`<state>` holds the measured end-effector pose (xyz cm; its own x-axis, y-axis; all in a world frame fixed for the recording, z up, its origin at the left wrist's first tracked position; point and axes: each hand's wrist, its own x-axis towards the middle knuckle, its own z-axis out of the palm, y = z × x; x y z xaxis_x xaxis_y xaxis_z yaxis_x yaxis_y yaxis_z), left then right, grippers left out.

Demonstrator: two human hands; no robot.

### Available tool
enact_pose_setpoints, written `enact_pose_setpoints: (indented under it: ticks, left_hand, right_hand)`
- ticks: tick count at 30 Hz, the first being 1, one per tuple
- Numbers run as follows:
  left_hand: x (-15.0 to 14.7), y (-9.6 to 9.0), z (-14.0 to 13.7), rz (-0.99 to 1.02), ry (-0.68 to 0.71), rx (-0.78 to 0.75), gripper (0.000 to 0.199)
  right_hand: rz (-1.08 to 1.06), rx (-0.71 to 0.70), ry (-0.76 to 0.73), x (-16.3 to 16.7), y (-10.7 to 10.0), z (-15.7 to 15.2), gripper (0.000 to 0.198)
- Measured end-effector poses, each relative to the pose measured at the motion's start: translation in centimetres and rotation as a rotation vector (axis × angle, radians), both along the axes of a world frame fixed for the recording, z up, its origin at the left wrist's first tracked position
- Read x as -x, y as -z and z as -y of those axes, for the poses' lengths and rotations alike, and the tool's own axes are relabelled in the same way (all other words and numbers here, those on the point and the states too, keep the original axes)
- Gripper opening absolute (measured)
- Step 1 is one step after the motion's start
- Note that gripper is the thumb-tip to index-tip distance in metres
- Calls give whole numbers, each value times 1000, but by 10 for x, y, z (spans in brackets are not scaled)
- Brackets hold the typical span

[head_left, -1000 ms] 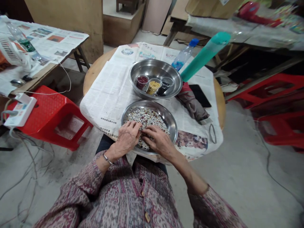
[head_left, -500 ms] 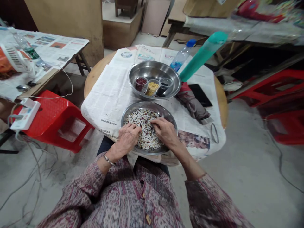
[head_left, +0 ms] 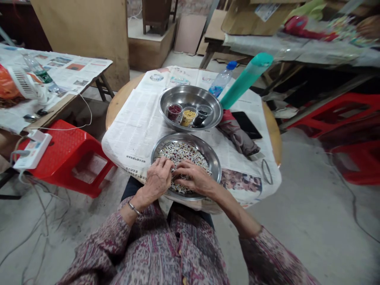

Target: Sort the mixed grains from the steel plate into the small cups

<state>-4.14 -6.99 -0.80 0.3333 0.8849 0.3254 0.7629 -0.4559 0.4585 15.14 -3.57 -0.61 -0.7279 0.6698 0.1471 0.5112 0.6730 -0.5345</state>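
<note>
A steel bowl (head_left: 216, 168) stands at the near edge of the round table, with a mix of white grains and dark, red and yellow beans (head_left: 185, 152) spread over its bottom. My left hand (head_left: 158, 175) is at the bowl's left side, fingers curled together; what they hold, if anything, is hidden. Over the mix, my right hand (head_left: 194, 178) reaches left, thumb and forefinger apart, tips close to the left fingers. Behind, a second steel bowl (head_left: 190, 93) holds three clear cups: red beans (head_left: 174, 111), yellow beans (head_left: 189, 116) and black beans (head_left: 203, 114).
Newspaper (head_left: 127, 118) covers the table. Right of the far bowl are a water bottle (head_left: 221, 81), a leaning green tube (head_left: 247, 79), a grey cloth bundle (head_left: 239, 138) and a black tablet-like slab (head_left: 246, 124). A red stool (head_left: 68, 154) with a power strip (head_left: 32, 149) stands left.
My right hand has moved left and nearer me, up to the left hand, its thumb and forefinger now apart. The left fingers are more curled. The view has tilted up slightly.
</note>
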Motion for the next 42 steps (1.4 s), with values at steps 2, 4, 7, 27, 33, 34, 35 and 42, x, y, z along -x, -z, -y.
enact_pose_setpoints:
  ticks: [2, 4, 7, 27, 33, 34, 35, 42]
  left_hand:
    - [1, -4, -1, -96, 53, 38, 11]
    - [1, -9, -4, -164, 92, 67, 22]
    - [2, -13, -9, -240, 134, 98, 31]
    - [2, 7, -7, 74, 64, -73, 16]
    - [1, 7, -9, -7, 80, -22, 13]
    - [1, 7, -9, -32, 86, -6, 12]
    - [1, 7, -10, -57, 91, 12, 10]
    - [0, 4, -10, -147, 111, 106, 15]
  right_hand:
    - [10, -30, 75, -14, 3, 2, 15]
    - [11, -74, 205, -27, 8, 1, 16]
    - [24, -125, 384, -38, 15, -5, 21]
    - [-324, -160, 680, 11, -38, -75, 22]
    - [-154, -230, 698, 33, -58, -150, 22]
    - [-109, -248, 700, 37, -58, -161, 22]
    - [-69, -267, 697, 39, -57, -171, 21]
    - [69, -325, 670, 46, -38, -218, 17]
